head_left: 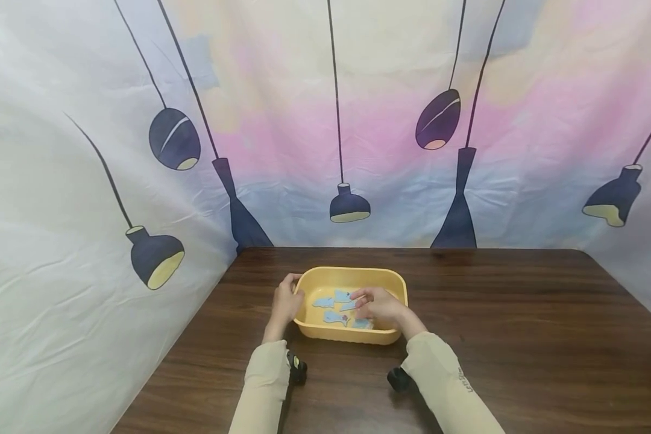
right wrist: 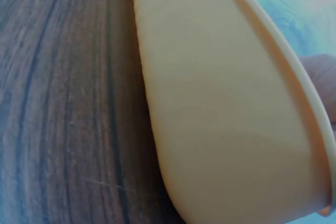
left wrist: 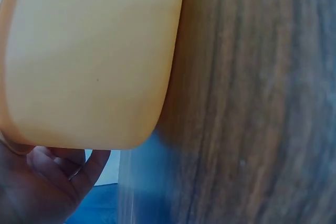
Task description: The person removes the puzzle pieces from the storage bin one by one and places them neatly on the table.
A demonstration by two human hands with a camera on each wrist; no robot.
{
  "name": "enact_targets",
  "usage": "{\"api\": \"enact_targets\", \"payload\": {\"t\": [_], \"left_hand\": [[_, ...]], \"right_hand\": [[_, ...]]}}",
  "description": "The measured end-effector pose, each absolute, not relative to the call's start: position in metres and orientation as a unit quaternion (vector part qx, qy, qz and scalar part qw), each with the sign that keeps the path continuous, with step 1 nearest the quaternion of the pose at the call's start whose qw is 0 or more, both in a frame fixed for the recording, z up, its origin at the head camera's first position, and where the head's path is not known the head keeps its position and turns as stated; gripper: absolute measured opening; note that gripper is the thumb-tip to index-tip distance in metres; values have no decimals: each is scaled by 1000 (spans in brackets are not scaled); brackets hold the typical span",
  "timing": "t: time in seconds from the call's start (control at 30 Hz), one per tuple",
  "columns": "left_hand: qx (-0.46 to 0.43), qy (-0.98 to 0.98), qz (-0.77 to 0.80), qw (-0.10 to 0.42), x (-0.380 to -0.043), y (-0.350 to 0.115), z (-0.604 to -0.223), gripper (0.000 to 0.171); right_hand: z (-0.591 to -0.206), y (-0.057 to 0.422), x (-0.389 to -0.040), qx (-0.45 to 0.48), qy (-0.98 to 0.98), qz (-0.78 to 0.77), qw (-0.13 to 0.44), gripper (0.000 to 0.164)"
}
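Note:
A yellow plastic basin (head_left: 350,333) stands on the brown table. My left hand (head_left: 287,301) holds its left end, the thumb at the rim and the fingers against the outer wall. In the left wrist view, that hand (left wrist: 50,182) shows at the lower left, beside the basin's wall (left wrist: 89,66). Inside the basin lie several flat light-blue pieces (head_left: 334,317) with irregular edges, one bearing a small reddish mark. My right hand (head_left: 381,304) reaches over the right rim, fingers and thumb apart above the pieces. In the right wrist view, the basin wall (right wrist: 226,98) hides most of it.
The wood-grain table (head_left: 499,337) extends around the basin, mostly to the right. A fabric backdrop (head_left: 390,163) printed with hanging lamps rises behind the table and along its left side. Dark wrist cameras (head_left: 297,369) sit beneath both cuffs.

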State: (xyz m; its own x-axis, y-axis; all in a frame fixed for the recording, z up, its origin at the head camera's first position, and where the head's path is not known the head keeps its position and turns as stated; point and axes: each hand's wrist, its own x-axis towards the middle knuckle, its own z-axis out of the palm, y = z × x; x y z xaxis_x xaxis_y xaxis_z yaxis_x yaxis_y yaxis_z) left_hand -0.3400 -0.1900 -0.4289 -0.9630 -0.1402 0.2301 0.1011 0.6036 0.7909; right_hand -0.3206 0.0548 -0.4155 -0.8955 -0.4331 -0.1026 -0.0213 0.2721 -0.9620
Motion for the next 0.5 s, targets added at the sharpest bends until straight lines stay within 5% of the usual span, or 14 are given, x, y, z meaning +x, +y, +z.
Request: {"api": "enact_targets", "payload": {"t": [0.5], "left_hand": [[-2,-885,-443,140,-342,-190,-428,39]], "right_hand": [[-397,87,-315,-111,740,-657,86,45]]}}
